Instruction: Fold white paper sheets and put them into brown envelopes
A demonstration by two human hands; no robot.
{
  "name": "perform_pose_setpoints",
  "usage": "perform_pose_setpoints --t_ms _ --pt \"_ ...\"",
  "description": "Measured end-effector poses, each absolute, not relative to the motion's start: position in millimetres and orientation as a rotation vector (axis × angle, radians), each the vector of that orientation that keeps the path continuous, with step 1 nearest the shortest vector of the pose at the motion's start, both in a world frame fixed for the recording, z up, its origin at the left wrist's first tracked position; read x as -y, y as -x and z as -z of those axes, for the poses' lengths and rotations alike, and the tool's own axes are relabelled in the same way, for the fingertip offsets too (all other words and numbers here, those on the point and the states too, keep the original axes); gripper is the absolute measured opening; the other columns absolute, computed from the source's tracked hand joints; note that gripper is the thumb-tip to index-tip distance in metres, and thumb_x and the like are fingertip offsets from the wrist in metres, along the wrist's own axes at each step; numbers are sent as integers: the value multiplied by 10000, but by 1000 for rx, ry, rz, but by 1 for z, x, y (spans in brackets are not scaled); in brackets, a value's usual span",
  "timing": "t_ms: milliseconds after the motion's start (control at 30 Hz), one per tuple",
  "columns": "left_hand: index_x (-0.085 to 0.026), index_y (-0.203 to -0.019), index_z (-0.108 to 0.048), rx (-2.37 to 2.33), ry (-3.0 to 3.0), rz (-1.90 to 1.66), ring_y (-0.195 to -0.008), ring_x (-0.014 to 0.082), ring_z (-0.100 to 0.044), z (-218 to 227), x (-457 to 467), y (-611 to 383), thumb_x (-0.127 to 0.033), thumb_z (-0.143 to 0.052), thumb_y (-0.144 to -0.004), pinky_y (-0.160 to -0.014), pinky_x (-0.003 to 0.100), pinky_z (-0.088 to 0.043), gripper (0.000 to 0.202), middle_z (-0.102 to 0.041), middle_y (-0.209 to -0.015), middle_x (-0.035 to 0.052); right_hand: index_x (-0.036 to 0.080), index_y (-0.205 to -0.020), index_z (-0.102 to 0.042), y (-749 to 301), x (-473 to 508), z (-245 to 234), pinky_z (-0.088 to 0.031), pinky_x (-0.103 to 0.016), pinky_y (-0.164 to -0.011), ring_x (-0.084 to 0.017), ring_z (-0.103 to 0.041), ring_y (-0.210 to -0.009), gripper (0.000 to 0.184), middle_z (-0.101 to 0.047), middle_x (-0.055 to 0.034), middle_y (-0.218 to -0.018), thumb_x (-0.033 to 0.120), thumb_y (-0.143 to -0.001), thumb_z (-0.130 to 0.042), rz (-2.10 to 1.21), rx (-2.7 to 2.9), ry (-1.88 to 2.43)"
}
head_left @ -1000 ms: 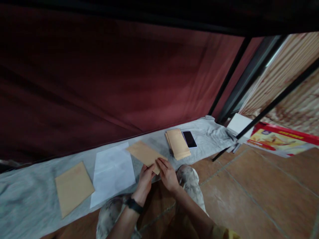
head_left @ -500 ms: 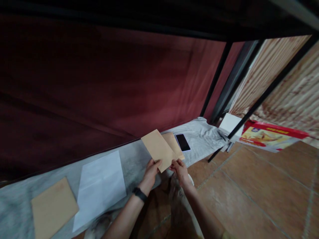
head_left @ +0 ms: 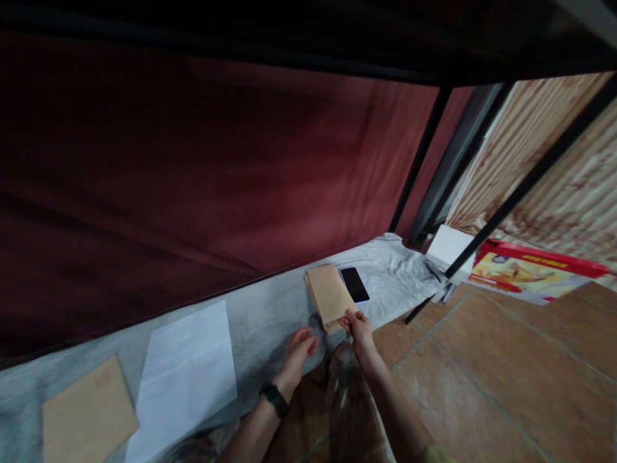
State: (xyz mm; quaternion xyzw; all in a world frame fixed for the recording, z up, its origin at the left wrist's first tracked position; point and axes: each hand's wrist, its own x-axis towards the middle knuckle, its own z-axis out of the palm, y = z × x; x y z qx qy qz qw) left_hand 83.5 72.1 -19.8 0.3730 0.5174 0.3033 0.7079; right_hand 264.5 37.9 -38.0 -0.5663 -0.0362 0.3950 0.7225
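Observation:
A brown paper envelope [head_left: 331, 289] lies on top of another brown envelope on the grey cloth. My right hand [head_left: 357, 326] pinches its near right corner between thumb and fingers. My left hand [head_left: 299, 350], with a black band on the wrist, hovers just left of the pile. It holds nothing, and its fingers are loosely bent and apart. Beside the pile, on its right, lies a phone [head_left: 355, 285] with a dark screen. Farther left are a white sheet of paper [head_left: 187, 379] and a single brown envelope [head_left: 89, 415].
Grey cloth [head_left: 265, 305] covers the long narrow surface, with a dark red panel [head_left: 216, 173] behind it. Black metal bars [head_left: 424, 151] slope on the right. A red and yellow box [head_left: 530, 270] and a white box [head_left: 449, 247] are near the tiled floor [head_left: 463, 386].
The envelope held in both hands has come down onto the other one beside the phone. My left hand has let go of it, while my right hand still grips its corner.

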Motion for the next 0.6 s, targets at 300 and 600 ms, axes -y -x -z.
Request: perform_pose_setpoints --t_ms 300,600 --pt "-185 -908 -683 -1194 -830 -621 -753 192 -695 34 -55 -35 -410 -852 -556 -722 311 -536 450 -730 -821 52 218 -623 -531 -265 -37 44 -591 -293 -618 -178 -675 -588 411 -659 -2 -577 480 -558 -841 -925 37 1275" --pt "-230 -910 -716 -1429 -1363 -853 -1021 299 -667 36 -57 70 -441 -714 -696 -972 457 -504 300 -728 -1007 95 178 -698 -645 -274 -15 41 -572 -302 -605 -195 -695 -608 239 -736 -102 -710 401 -735 -722 -1188 117 1320"
